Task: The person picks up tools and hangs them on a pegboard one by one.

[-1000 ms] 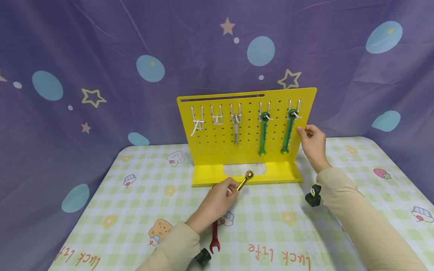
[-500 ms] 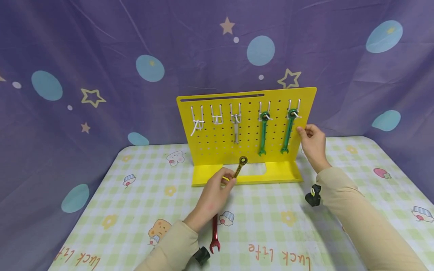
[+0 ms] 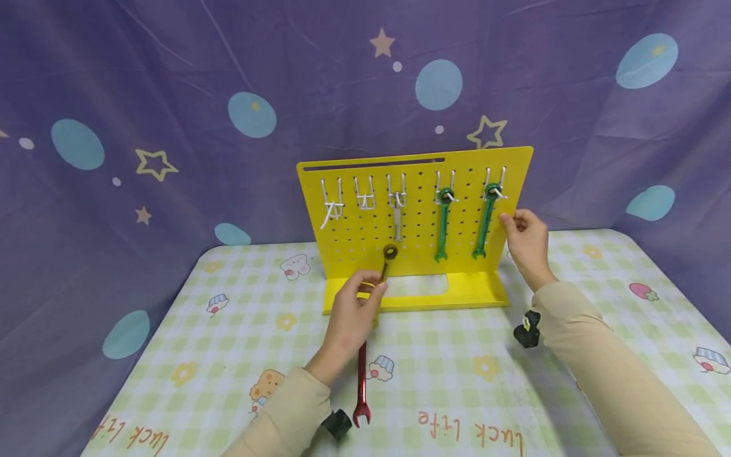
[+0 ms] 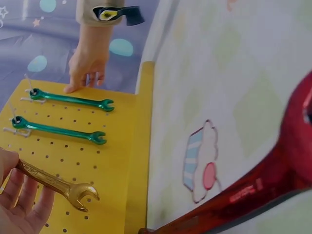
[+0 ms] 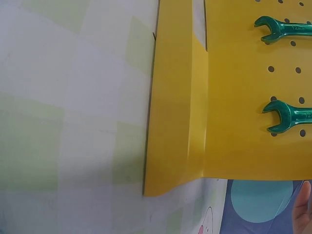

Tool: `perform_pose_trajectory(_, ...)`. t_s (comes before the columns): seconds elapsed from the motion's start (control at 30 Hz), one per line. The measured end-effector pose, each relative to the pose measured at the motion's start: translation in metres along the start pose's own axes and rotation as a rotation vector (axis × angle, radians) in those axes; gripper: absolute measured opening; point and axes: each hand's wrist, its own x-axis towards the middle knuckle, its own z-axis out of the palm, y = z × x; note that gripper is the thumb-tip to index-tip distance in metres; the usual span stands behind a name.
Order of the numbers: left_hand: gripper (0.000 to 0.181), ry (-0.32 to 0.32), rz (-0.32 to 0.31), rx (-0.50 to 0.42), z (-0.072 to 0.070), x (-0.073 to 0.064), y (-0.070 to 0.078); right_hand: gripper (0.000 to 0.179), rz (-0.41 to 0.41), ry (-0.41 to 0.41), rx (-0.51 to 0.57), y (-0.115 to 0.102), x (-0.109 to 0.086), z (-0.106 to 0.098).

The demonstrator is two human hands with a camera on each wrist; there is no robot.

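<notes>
My left hand pinches a gold combination wrench between thumb and fingers, ring end up, in front of the yellow pegboard. Its open jaw end shows below the fingers in the left wrist view. With thumb and fingers my right hand grips the board's right edge. Two green wrenches and a small silver wrench hang by their ring ends from white hooks on the board. Beneath my left forearm, a red wrench lies on the table, its upper end hidden behind the hand.
Two white hooks at the board's left carry no wrench. The board stands on a yellow base on a checked tablecloth. Behind it hangs a purple curtain. A black wrist camera sits at my right sleeve.
My left hand has moved up and to the left with the gold wrench, turning it more upright before the board. My right hand stays on the board's edge.
</notes>
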Motion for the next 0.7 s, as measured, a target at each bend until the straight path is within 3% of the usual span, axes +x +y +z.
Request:
perform_pose_trajectory(0.27, 0.022, 0.046, 0.036, -0.033, -0.009, 0.011, 0.005, 0.038, -0.002, 0.007, -0.003, -0.001, -0.001, 0.001)
perform_pose_trajectory(0.5, 0.023, 0.073, 0.029, -0.111, -0.017, 0.023, 0.012, 0.039, 0.003, 0.012, -0.003, 0.0, -0.001, 0.002)
perform_pose_trajectory(0.7, 0.024, 0.116, 0.038, -0.108, -0.02, 0.034, 0.018, 0.039, 0.014, 0.008, -0.01, -0.001, 0.0, 0.001)
